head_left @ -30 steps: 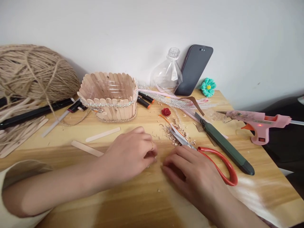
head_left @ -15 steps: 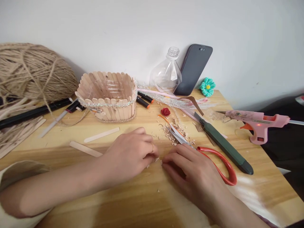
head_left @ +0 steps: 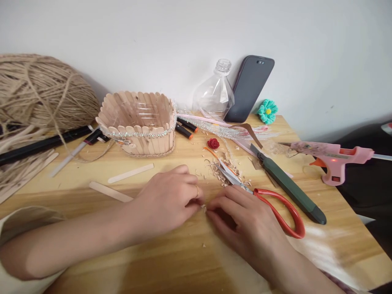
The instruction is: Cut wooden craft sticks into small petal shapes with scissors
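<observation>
Near the middle of the table my left hand (head_left: 174, 200), with a ring on one finger, has its fingers curled down and pressed together. What lies in them is hidden. Almost touching it, my right hand (head_left: 248, 216) pinches with thumb and forefinger at small wood chips (head_left: 204, 208) between the two hands. Just beyond the right hand lie scissors (head_left: 297, 220) with red handles, their blades over a pile of wood shavings (head_left: 221, 177). Left of my left hand rest two flat craft sticks (head_left: 131, 173), the nearer one partly behind my wrist.
A craft-stick basket (head_left: 141, 143) stands at the back, beside a twine ball (head_left: 45, 94). Behind are a cut bottle (head_left: 214, 96), a phone (head_left: 252, 90) and a teal flower (head_left: 268, 111). A red rose (head_left: 213, 143), green cutter (head_left: 288, 183) and pink glue gun (head_left: 333, 157) lie rightward.
The fingertips of both hands have come slightly closer together, and the small chips between them have shifted. The other things on the table stay in place.
</observation>
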{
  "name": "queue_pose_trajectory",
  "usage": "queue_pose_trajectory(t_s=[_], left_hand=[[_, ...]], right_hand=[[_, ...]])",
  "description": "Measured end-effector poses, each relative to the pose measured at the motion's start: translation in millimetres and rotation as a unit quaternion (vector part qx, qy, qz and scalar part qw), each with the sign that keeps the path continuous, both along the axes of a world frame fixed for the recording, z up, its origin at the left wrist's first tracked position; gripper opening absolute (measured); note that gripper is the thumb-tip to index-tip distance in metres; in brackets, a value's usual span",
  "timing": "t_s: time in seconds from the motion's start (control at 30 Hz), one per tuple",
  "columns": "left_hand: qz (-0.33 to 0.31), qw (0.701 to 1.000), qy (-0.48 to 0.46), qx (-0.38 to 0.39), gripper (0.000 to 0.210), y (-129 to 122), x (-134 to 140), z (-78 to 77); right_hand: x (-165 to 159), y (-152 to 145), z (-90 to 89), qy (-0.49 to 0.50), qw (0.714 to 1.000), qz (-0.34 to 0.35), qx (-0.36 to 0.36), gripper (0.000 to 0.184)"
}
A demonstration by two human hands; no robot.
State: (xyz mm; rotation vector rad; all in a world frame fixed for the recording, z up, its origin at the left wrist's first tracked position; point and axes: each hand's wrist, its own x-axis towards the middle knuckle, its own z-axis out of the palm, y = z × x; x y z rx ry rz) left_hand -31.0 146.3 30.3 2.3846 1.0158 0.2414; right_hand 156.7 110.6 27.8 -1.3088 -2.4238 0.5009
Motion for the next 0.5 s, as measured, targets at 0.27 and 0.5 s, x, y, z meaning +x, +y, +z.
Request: queue_pose_trajectory(t_s=[0.27, 0.5], left_hand=[[-0.006, 1.000, -0.006, 0.006, 0.014, 1.2, -1.3, -0.4], [-0.011, 1.000, -0.005, 0.005, 0.015, 0.3, -0.4, -0.4]], right_hand=[[1.6, 1.0, 2.0, 0.000, 1.000, 0.018, -0.025, 0.016], [0.9, 0.3, 1.4, 0.001, 1.000, 0.029, -0.011, 0.015]])
